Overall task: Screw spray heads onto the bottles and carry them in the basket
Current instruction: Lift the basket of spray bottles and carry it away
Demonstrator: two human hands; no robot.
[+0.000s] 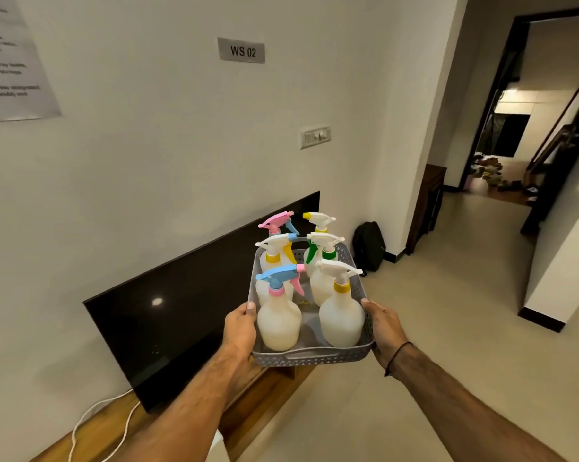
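Observation:
A grey perforated basket (310, 357) is held up in the air in front of me. My left hand (239, 326) grips its left rim and my right hand (385, 325) grips its right rim. Several white spray bottles stand upright inside, each with a spray head on. The nearest left bottle (278, 323) has a blue and pink head. The nearest right bottle (341, 315) has a white head and a yellow collar. Behind them are heads in white, yellow, green and pink (276, 221).
A black TV screen (181, 295) leans on the wall at the left, above a wooden unit (264, 405) with a white cable. A black backpack (369, 246) sits on the floor by the wall corner. An open doorway (515, 128) lies far right across the tiled floor.

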